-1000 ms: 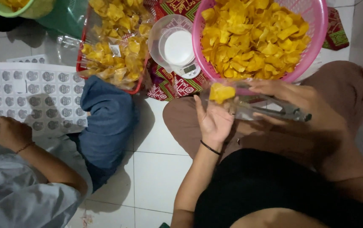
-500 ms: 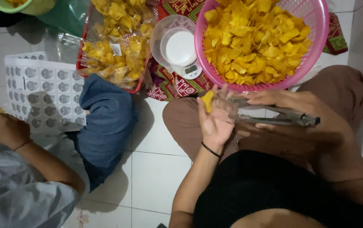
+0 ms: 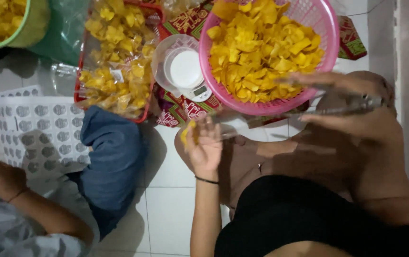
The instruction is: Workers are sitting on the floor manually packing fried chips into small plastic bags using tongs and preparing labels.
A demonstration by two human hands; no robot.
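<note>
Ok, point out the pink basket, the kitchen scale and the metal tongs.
pink basket (image 3: 330,40): head view, bare rim on its right side.
kitchen scale (image 3: 185,69): head view, middle of its white platform.
metal tongs (image 3: 352,107): head view, along their arms.

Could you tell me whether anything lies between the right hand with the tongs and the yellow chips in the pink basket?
Nothing visible does: the right hand holds the tongs at the pink basket rim, chips uncovered.
</note>
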